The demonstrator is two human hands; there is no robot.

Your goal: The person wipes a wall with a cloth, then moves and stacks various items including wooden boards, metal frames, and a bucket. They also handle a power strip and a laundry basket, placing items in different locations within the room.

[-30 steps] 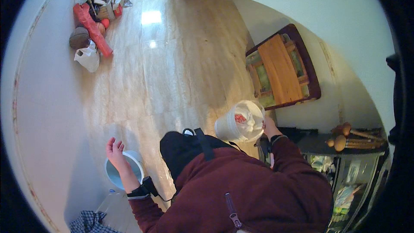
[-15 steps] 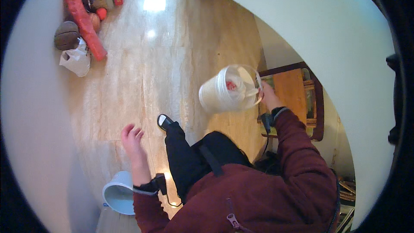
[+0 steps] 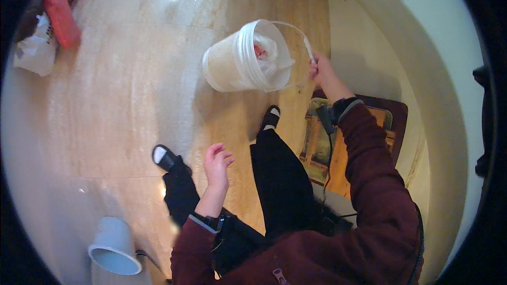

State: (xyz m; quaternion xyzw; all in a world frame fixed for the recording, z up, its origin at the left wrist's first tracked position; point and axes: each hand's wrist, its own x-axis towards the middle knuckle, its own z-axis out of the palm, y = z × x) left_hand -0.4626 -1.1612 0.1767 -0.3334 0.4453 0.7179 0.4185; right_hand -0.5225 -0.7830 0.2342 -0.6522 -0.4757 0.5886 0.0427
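A white plastic bucket (image 3: 224,63) hangs tilted from its handle, its mouth turned toward the right. Closed round that handle is my right hand (image 3: 321,74), off to the right of the bucket. Inside the bucket lies clear plastic (image 3: 268,47) with something red showing through; what it wraps I cannot make out. My left hand (image 3: 217,166) is held out in front of my body with its fingers loosely curled and apart, touching nothing.
A pale blue bin (image 3: 113,237) stands at the lower left. A wooden folding piece with a dark red edge (image 3: 398,126) leans by the right wall (image 3: 364,47). At the far left, a white plastic bag (image 3: 39,47) and a long red object (image 3: 60,13) lie by the wall.
I have stepped forward, and both feet now show. The bucket, still in my right hand, has moved up and left in view. My left hand has swung rightward.
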